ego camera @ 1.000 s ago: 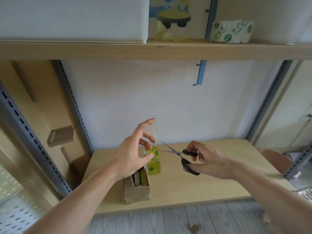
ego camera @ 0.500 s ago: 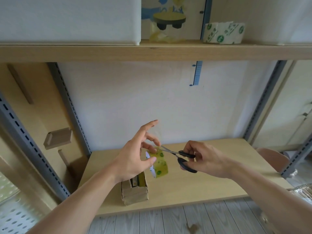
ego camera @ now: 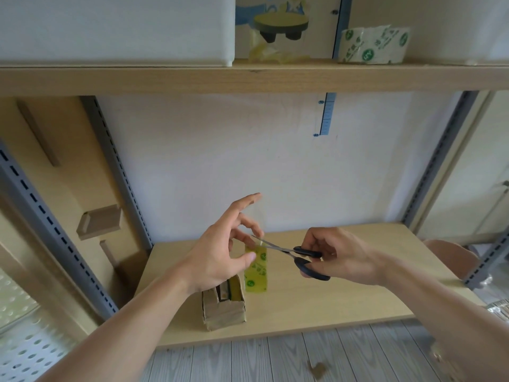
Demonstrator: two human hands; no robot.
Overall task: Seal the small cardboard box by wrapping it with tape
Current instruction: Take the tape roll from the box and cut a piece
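So the box (ego camera: 223, 306) sits near the front left of the lower shelf (ego camera: 344, 304), top flaps up and something yellow plus a darker item showing inside, and I'll place everything else off that box. Left hand (ego camera: 217, 257) hovers right above it, index finger pointing up and out, the other fingers loosely curled, thumb pinching a strip of tape (ego camera: 256, 268) that hangs down just right of the box, yellowish-clear with green round logos, lower end reaching about to the shelf surface beside the box's top edge. Can't tell if the strip is actually stuck to the box, the hand covers that bit. Right hand (ego camera: 338, 257) is off to the right of the box at about the same height as the left, fingers closed through the black handles of the scissors (ego camera: 292, 252). The blades point left toward the box side and meet the top of the strip right below the left fingertips; they look nearly closed, with the tape edge right at them. Way above the box, on the upper shelf (ego camera: 248, 78), there's a tape roll (ego camera: 374, 45) with the same green logos to the upper right, a crumpled wad of clear tape (ego camera: 264, 51) more or less straight above, and a white bin (ego camera: 115, 28) up to the left. A blue ruler sticker (ego camera: 327, 114) is on the wall behind.
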